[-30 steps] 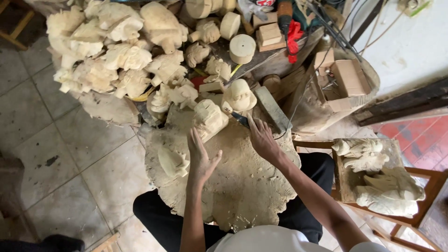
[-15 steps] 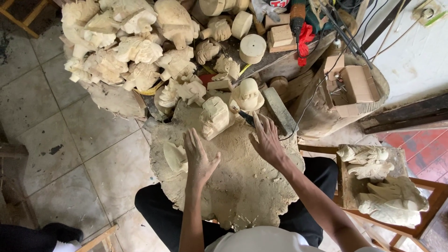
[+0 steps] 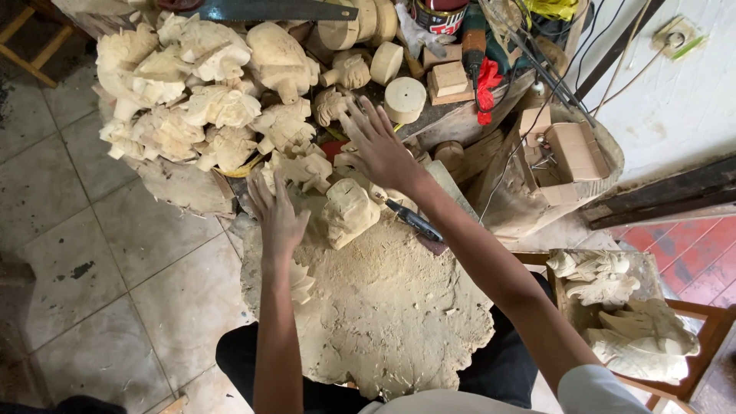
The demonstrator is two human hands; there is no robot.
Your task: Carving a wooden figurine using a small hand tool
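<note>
Sawdust-covered stump slab [image 3: 383, 307], pale carvings heaped behind. Left hand [image 3: 276, 218] and right hand [image 3: 379, 149] hover, fingers spread, flanking a rough carved block [image 3: 349, 215].

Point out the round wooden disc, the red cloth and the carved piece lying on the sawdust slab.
Round wooden disc [image 3: 405, 99], head view, on its flat top face.
Red cloth [image 3: 487, 83], head view, on the middle of the bunched fabric.
Carved piece [image 3: 349, 212], head view, on its rounded upper surface.
</note>
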